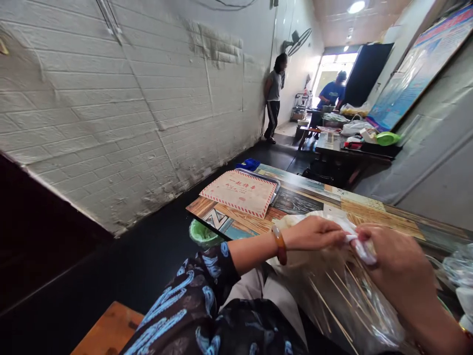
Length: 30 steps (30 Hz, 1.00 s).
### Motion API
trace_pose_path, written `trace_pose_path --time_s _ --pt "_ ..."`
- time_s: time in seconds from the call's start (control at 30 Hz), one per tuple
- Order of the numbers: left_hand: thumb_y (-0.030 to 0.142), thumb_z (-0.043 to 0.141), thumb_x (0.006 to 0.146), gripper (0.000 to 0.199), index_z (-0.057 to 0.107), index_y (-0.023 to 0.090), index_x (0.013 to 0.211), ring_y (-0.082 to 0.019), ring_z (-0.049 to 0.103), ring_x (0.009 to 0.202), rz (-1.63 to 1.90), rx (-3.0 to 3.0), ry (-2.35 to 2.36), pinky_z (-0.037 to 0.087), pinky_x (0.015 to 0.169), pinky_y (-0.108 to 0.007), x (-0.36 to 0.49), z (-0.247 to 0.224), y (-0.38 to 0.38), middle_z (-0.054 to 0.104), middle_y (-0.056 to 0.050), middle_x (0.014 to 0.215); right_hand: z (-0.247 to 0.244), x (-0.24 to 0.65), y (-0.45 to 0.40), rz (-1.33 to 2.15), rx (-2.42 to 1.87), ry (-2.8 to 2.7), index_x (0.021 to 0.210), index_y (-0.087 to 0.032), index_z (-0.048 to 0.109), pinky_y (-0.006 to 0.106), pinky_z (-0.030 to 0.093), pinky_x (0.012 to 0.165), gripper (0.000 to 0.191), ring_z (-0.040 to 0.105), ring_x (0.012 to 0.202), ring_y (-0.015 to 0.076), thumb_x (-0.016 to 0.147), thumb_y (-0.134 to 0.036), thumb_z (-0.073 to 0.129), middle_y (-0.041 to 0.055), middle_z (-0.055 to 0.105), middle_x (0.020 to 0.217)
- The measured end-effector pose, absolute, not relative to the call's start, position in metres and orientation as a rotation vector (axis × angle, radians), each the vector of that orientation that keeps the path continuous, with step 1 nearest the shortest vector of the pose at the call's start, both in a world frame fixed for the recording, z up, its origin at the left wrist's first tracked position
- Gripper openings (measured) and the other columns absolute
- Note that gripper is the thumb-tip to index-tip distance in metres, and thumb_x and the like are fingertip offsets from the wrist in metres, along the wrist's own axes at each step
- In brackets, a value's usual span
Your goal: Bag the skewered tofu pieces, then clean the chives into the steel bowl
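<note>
A clear plastic bag (306,276) rests against my lap at the table's near edge, with several thin wooden skewers (334,308) showing through it. At its top, my left hand (314,232), with an amber-coloured bangle (280,245) at the wrist, pinches the gathered plastic. Close beside it, my right hand (401,259) is closed on a bunched white part of the bag (365,250). The fingers of the two hands nearly meet there. What the skewers carry is hidden by the cloudy plastic.
A patchwork-patterned table (236,226) bears a tray (276,191) topped by a printed paper (240,192). A green-lined bin (203,234) stands below its left end. More clear plastic (460,264) lies right. One person (273,91) leans on the wall; another (332,93) works farther back.
</note>
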<state>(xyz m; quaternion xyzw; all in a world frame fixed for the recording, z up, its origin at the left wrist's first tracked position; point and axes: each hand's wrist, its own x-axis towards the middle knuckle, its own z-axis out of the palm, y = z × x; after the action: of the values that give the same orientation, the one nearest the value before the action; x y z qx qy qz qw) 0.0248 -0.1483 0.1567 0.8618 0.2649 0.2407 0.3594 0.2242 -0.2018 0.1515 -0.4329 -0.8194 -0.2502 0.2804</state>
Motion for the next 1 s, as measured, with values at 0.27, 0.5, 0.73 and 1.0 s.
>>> trace_pose_path --time_s 0.27,0.5,0.73,1.0 --pt "0.013 0.048 0.096 0.030 0.062 0.015 0.123 -0.013 0.064 0.089 0.594 2.386 0.443 0.047 0.084 -0.024 0.022 0.151 -0.123 0.071 -0.006 0.104 0.152 0.223 -0.202 -0.662 -1.174 -2.200 0.076 -0.022 0.051 0.035 0.034 0.066 0.027 0.051 0.069 0.0230 0.098 -0.038 0.046 0.0044 0.056 0.070" --pt "0.021 0.048 0.099 0.021 0.067 0.013 0.097 -0.017 0.061 0.089 0.682 3.055 0.431 0.044 0.080 -0.028 0.007 0.155 -0.119 0.069 -0.008 0.097 0.151 0.227 -0.202 -0.548 -1.097 -2.365 0.076 -0.021 0.057 0.034 0.036 0.070 0.027 0.052 0.072 0.0212 0.098 -0.034 0.047 0.0049 0.060 0.074" --pt "0.020 0.048 0.098 0.018 0.063 0.014 0.091 -0.019 0.056 0.084 0.763 3.344 0.452 0.041 0.080 -0.034 -0.010 0.145 -0.092 0.065 -0.007 0.088 0.152 0.246 -0.218 -0.223 -1.314 -2.431 0.067 -0.020 0.053 0.031 0.035 0.067 0.038 0.049 0.068 0.0175 0.100 -0.036 0.043 0.0040 0.056 0.068" --pt "0.021 0.049 0.094 0.024 0.061 0.015 0.073 -0.015 0.055 0.078 0.637 2.770 0.612 0.043 0.076 -0.029 -0.016 0.149 -0.099 0.063 -0.006 0.086 0.154 0.246 -0.224 0.615 -1.311 -1.970 0.071 -0.018 0.063 0.029 0.046 0.073 0.041 0.060 0.080 0.0165 0.097 -0.046 0.048 0.0081 0.068 0.093"
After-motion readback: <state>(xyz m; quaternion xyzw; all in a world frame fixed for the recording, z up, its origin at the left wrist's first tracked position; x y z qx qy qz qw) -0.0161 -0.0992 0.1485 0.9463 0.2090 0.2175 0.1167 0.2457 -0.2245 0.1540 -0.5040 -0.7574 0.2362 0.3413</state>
